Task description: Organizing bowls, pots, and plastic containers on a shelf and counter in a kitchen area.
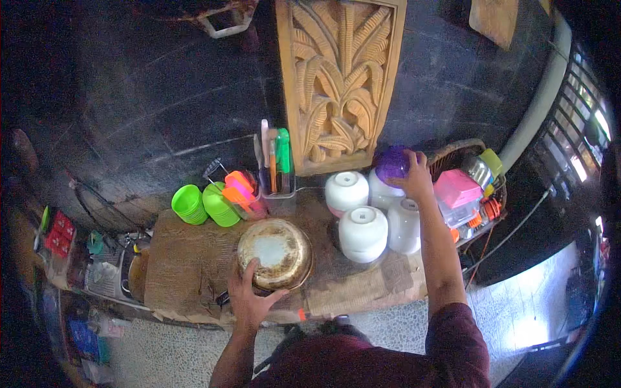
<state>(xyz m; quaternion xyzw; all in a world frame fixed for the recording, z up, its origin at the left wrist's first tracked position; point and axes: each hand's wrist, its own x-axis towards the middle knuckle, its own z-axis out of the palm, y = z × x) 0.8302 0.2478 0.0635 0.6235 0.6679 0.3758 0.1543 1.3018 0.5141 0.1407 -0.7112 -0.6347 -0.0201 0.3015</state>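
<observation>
My right hand (415,177) is closed on a purple bowl (392,166), which it holds at the top of a white bowl stack (383,190) at the back. More upturned white bowls (363,233) are stacked around it. My left hand (252,293) rests with spread fingers against the near left side of an upturned pan (275,254) with a scorched bottom; whether it grips the pan cannot be told. Behind the pan stand stacked green bowls (188,203) and a container of orange and pink utensils (242,190).
A wicker basket (449,147) with plastic containers stands at the right. A clear holder (284,195) with knives and a brush is at the back, beside a carved wooden panel (339,87). The wooden counter (179,262) adjoins a steel sink (114,279) at the left.
</observation>
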